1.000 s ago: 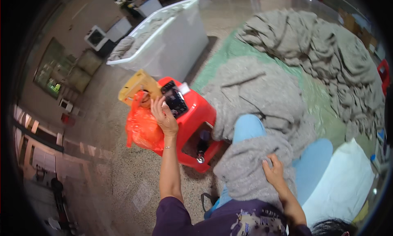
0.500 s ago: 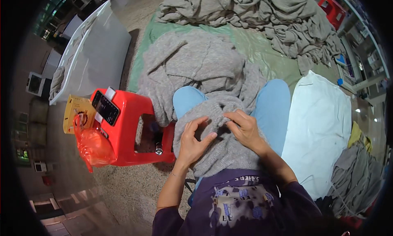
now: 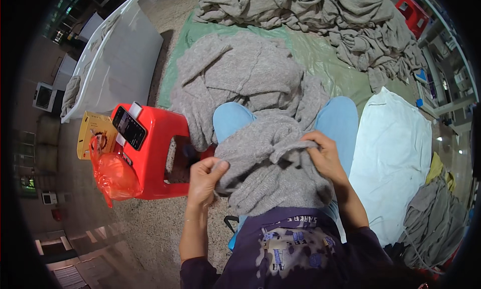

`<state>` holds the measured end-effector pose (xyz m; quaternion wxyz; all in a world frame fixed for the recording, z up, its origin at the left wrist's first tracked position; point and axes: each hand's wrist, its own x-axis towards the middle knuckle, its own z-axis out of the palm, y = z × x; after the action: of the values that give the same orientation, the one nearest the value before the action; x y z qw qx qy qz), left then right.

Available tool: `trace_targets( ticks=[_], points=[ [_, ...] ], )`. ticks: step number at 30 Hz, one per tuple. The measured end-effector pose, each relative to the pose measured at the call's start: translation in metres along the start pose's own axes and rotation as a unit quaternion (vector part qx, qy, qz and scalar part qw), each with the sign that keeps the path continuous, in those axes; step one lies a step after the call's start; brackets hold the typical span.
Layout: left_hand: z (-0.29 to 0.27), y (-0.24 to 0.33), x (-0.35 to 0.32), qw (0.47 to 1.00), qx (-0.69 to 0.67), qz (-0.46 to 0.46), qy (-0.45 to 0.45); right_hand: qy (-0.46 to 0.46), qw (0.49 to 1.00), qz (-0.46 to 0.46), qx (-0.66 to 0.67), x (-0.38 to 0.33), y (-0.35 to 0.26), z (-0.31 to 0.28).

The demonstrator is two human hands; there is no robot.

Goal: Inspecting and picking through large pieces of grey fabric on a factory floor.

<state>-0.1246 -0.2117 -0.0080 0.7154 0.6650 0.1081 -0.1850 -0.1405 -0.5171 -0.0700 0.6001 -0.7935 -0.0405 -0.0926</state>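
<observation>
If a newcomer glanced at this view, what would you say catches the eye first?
Probably the bright red stool at left, a phone on top. Then the grey cloth across the lap, held in the left grip and right grip. The white bin stands at upper left.

1. 2 hands (image 3: 203, 181) (image 3: 324, 155), L + R
2. Gry cloth (image 3: 273, 194): qty unclear
3. Approx. 2 stools (image 3: 160, 133) (image 3: 412, 17), far one hard to ID
4. 1 phone (image 3: 129, 127), 1 bag (image 3: 115, 175), 1 box (image 3: 91, 129): nr stool's L edge
5. 1 tub (image 3: 120, 68)

I record a probable textile workshop: loose grey knitted fabric (image 3: 275, 189) before me, rumpled grey cloth (image 3: 300, 8) heaped on green plastic sheeting (image 3: 323, 61), more in a deep white plastic bin (image 3: 123, 58).
</observation>
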Motion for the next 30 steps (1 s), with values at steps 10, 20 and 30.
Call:
trace_targets(
  ticks=[10,20,30],
  points=[
    [0.002,0.168,-0.069,0.782,0.237,0.566,-0.109,0.046,0.975,-0.206,0.066,-0.012,-0.12,0.001],
    [-0.004,-0.002,0.031,0.998,0.045,0.044,-0.018,0.08,0.988,-0.026,-0.129,0.007,-0.063,0.001],
    [0.038,-0.009,0.027,0.994,-0.059,0.01,-0.091,-0.223,0.974,-0.02,0.038,0.035,-0.045,0.056]
  ],
)
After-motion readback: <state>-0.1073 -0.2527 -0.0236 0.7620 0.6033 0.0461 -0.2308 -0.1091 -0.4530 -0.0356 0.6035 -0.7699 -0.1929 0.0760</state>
